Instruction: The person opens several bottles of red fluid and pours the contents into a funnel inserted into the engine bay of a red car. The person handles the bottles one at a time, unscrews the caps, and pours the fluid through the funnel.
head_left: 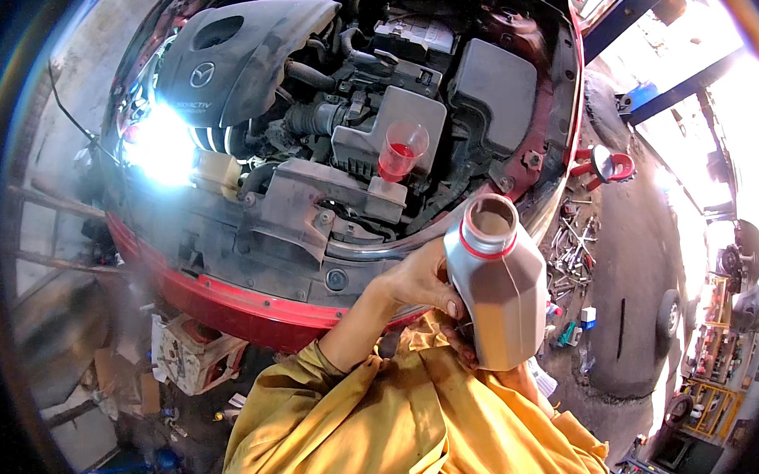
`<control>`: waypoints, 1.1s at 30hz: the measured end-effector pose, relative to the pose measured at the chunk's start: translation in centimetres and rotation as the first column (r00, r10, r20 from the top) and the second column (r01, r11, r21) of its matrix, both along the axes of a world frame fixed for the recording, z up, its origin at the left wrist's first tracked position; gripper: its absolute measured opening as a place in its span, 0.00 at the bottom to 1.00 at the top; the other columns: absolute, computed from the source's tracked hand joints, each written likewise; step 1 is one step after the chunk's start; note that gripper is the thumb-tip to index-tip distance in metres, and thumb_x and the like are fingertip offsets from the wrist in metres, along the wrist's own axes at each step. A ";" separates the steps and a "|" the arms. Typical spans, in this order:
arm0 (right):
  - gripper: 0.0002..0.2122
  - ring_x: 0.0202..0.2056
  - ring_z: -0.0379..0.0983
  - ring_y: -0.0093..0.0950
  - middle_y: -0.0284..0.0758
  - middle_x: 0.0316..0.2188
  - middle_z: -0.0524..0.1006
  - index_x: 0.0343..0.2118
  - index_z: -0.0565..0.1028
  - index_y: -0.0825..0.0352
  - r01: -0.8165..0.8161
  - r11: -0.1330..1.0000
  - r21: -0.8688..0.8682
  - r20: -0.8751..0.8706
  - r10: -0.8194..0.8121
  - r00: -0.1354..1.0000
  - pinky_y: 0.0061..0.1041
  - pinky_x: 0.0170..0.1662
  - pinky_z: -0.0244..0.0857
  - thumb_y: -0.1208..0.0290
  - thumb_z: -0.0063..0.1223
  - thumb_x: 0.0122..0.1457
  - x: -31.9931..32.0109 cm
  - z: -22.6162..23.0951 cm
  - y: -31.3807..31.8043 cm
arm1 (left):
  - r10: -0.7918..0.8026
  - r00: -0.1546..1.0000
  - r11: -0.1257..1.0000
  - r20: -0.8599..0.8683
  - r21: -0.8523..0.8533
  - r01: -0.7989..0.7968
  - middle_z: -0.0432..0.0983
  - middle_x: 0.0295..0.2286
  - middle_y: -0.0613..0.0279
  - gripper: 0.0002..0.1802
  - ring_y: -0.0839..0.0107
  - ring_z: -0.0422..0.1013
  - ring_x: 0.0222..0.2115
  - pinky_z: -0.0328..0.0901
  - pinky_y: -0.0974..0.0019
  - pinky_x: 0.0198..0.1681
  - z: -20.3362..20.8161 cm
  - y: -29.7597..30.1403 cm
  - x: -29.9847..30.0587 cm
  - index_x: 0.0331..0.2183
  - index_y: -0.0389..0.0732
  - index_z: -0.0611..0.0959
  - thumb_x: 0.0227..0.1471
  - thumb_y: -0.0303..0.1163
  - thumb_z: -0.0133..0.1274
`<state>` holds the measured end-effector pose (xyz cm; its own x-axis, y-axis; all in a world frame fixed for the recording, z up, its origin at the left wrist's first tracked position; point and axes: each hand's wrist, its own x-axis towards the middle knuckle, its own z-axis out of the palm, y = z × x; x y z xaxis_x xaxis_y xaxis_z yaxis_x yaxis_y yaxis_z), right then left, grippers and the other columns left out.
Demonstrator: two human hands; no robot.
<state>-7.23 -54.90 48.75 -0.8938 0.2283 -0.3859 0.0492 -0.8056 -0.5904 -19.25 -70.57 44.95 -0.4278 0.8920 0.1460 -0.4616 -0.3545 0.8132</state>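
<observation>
Daylight pours into the workshop from the right, where wrenches (576, 244) lie scattered on the floor beside a red car with its engine bay exposed. Close to the front edge of the bay, the person's left hand (422, 279) is closed round the side of a grey plastic bottle (508, 303), its uncapped mouth turned upward. Fingers at the bottle's lower edge look like the right hand's (462, 349), but the bottle hides most of that hand, so I can't tell how firm its grip is. Some red liquid (399, 153) already sits in a clear plastic cup (409, 137) on the airbox (418, 115); whether any remains to be handled, I couldn't judge. The bottle and cup are apart, with the bay's front rim between them. Hoses and the engine cover (245, 56) crowd the cup's left, and its perch looks easy to knock; past the fender, to the bottle's right, there's freer air.
</observation>
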 end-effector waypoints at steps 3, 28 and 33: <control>0.20 0.37 0.76 0.30 0.40 0.41 0.78 0.56 0.69 0.69 -0.014 0.995 0.099 0.001 0.014 1.000 0.28 0.41 0.71 0.60 0.40 0.69 1.0 0.5 -1.5 | -0.087 0.995 0.991 0.055 -0.101 0.092 0.69 0.54 0.64 0.57 0.73 0.65 0.54 0.60 0.63 0.59 -0.4 -1.4 1.1 0.62 0.37 0.62 0.34 0.36 0.77; 0.17 0.31 0.75 0.26 0.37 0.37 0.79 0.57 0.67 0.68 -0.354 0.527 0.773 0.474 -0.108 0.874 0.24 0.34 0.70 0.66 0.42 0.69 -1.1 -1.3 -8.9 | 0.090 0.996 0.994 -0.025 0.063 -0.088 0.71 0.47 0.53 0.46 0.63 0.68 0.50 0.62 0.60 0.55 -2.6 -6.5 -1.4 0.53 0.38 0.69 0.36 0.42 0.75; 0.17 0.30 0.75 0.25 0.36 0.36 0.79 0.57 0.67 0.68 -0.466 0.550 0.693 0.621 -0.126 0.774 0.23 0.32 0.70 0.67 0.42 0.69 -0.3 -8.9 -9.9 | 0.064 0.997 0.997 0.039 0.050 -0.066 0.72 0.46 0.52 0.47 0.61 0.69 0.49 0.63 0.58 0.53 -5.3 -6.2 -3.2 0.52 0.38 0.71 0.33 0.46 0.75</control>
<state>-7.57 -64.84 39.88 -0.6327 0.5568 -0.5382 0.6666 0.0380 -0.7444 -22.40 -76.75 39.67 -0.4905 0.8540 0.1735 -0.4661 -0.4253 0.7758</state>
